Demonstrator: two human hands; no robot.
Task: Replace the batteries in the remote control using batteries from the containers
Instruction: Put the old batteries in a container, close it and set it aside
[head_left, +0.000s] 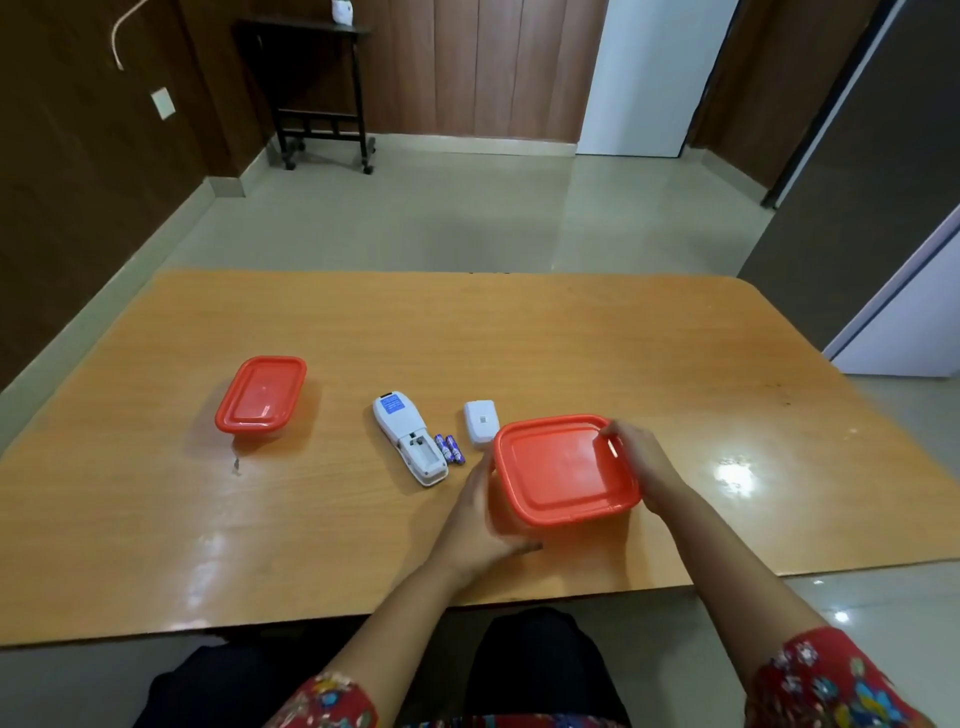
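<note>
Head view: glossy wooden desk (571, 338).
Both hands' grip: left hand (480, 525) and right hand (641, 460) clamp the red-lidded rectangular plastic container (563, 467) near the desk's front edge.

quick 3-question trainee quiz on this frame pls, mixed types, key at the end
1. True or false: the remote lies with its battery bay open and empty.
2. Which container do both hands hold?
A. the far one on the left side of the table
B. the near one by the battery cover
C. neither
3. Fill in: the two loose batteries lie between the remote and the ____.

Key:
1. True.
2. B: the left hand grips its left side, the right hand its right edge; its lid is on.
3. Battery cover.
</note>
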